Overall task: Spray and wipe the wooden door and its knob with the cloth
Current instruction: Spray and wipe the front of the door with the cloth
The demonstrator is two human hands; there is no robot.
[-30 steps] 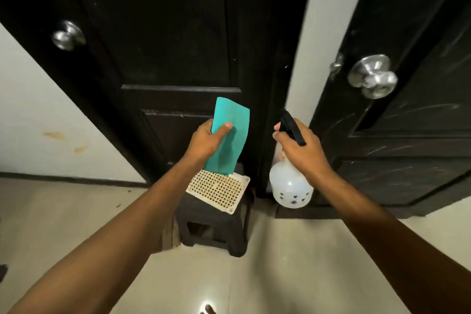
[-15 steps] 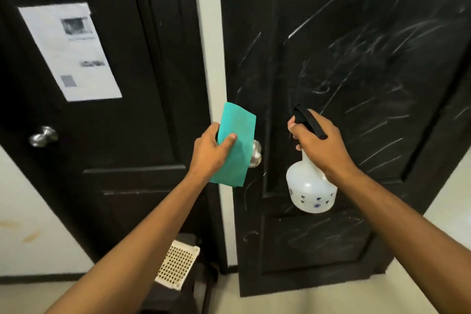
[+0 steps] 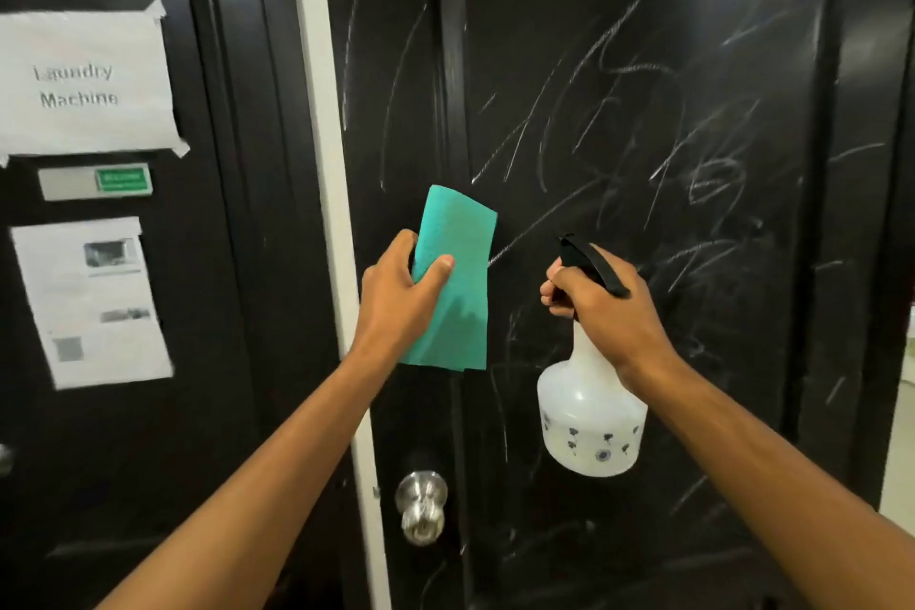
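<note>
A dark wooden door point(image 3: 643, 114) covered in white chalk-like scribbles fills the right side of the view. Its silver knob point(image 3: 421, 505) sits low on the door's left edge. My left hand point(image 3: 396, 297) holds a folded teal cloth point(image 3: 455, 282) upright in front of the door, thumb across its face. My right hand point(image 3: 604, 312) grips the black trigger head of a white spray bottle point(image 3: 589, 416) with small flower prints, its nozzle pointing toward the door.
A second dark door point(image 3: 148, 436) stands at the left, with a taped "Laundry Machine" paper point(image 3: 84, 79), a small green-and-grey sign point(image 3: 96, 181) and another printed sheet point(image 3: 91, 302). A white strip of wall point(image 3: 322, 164) separates the two doors.
The view has swung up from the floor and stool to the upper part of the scribbled door. Both hands rose with it, still holding the cloth and the bottle.
</note>
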